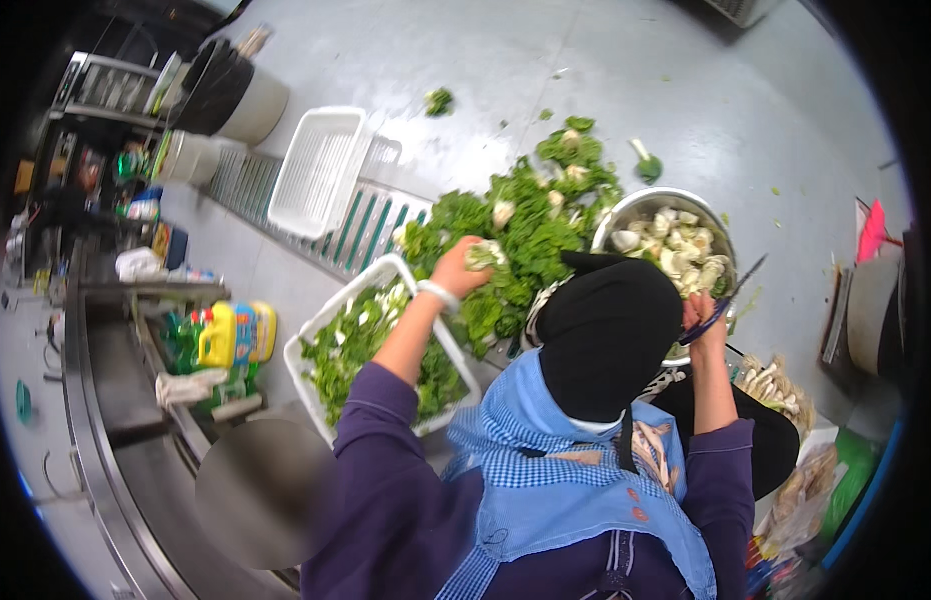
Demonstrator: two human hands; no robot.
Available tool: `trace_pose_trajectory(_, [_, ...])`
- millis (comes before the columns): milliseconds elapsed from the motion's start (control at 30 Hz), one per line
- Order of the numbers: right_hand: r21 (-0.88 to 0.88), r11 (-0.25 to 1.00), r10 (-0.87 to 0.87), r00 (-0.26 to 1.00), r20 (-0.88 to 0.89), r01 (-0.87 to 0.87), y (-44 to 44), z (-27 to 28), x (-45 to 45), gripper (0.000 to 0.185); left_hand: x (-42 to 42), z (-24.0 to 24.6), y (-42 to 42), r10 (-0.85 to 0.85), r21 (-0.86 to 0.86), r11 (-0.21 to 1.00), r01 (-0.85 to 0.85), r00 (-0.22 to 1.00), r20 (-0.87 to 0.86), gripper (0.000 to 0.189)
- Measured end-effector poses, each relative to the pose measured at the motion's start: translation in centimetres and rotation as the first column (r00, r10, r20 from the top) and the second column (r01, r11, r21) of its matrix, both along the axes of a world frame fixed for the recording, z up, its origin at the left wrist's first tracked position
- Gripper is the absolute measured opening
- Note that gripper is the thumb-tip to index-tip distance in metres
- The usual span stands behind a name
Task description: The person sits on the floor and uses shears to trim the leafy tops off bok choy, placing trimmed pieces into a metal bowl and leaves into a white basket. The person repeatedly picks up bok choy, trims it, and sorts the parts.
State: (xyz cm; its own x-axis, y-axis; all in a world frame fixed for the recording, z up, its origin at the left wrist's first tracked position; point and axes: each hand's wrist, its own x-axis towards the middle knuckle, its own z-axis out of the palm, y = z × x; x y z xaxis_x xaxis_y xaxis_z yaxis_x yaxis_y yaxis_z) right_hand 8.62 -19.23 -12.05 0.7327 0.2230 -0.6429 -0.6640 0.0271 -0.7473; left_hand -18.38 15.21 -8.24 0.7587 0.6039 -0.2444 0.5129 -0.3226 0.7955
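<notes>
My left hand (462,270) is closed around a leafy green vegetable with a pale cut base (484,256), above the right edge of a white plastic basket of green leaves (308,330). My right hand (702,315) grips a dark purple knife (724,304) at the near right rim of a steel bowl (672,196). Pale, thick vegetable pieces (679,247) fill much of that bowl. A heap of leafy greens (525,225) lies on the floor between basket and bowl. My fingers partly hide the knife handle, and a black-clad knee covers part of the bowl.
An empty white basket (315,172) stands on the slotted floor drain (368,225). A yellow jug (244,334) and a steel counter (113,465) are at left. Bundled pale-stemmed vegetables (773,386) lie at right. Loose leaves (439,102) lie on the floor farther off.
</notes>
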Motion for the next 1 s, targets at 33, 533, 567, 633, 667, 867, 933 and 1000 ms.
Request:
trace_pose_trajectory(33, [0.043,0.999,0.002,1.0,-0.027,-0.001,-0.2,-0.5,0.2,0.041,-3.7,-0.2,0.3,0.08,0.034,0.996,-0.079,0.996,-0.024,0.045])
trace_pose_trajectory(533, [0.026,0.988,0.151,0.988,-0.043,-0.15,0.9,2.0,-1.2,0.02,-36.7,3.0,-3.6,0.945,0.494,0.301,-0.816,0.186,-0.269,0.063])
trace_pose_trajectory(567, [-0.075,0.99,0.116,0.992,-0.047,-0.119,0.9,2.0,-1.2,0.019,-36.8,2.6,-3.2,0.953,0.462,0.29,-0.838,0.208,-0.222,0.062])
trace_pose_trajectory(633, [0.022,0.993,0.118,0.992,-0.041,-0.117,0.8,1.7,-1.3,0.019,-36.8,1.8,-2.1,0.965,0.414,0.262,-0.872,0.246,-0.092,0.061])
trace_pose_trajectory(667, [0.037,0.991,0.129,0.991,-0.039,-0.128,0.6,1.4,-1.4,0.018,-36.6,1.7,-1.3,0.949,0.393,0.31,-0.866,0.259,-0.178,0.076])
trace_pose_trajectory(867, [-0.022,0.994,0.106,0.993,-0.054,-0.107,-1.4,-0.6,-0.4,0.029,-31.5,1.4,0.4,0.638,0.349,0.668,-0.657,0.263,-0.724,0.114])
trace_pose_trajectory(933, [-0.046,0.993,0.102,0.993,-0.059,-0.105,-1.7,-0.9,-0.4,0.033,-29.3,1.7,0.7,0.696,0.44,0.624,-0.646,0.205,-0.688,0.105])
trace_pose_trajectory(1000, [0.004,0.993,0.121,0.992,-0.043,-0.121,-1.5,-1.0,-0.5,0.033,-26.4,1.5,1.1,0.784,0.666,0.613,-0.425,0.224,-0.579,0.085])
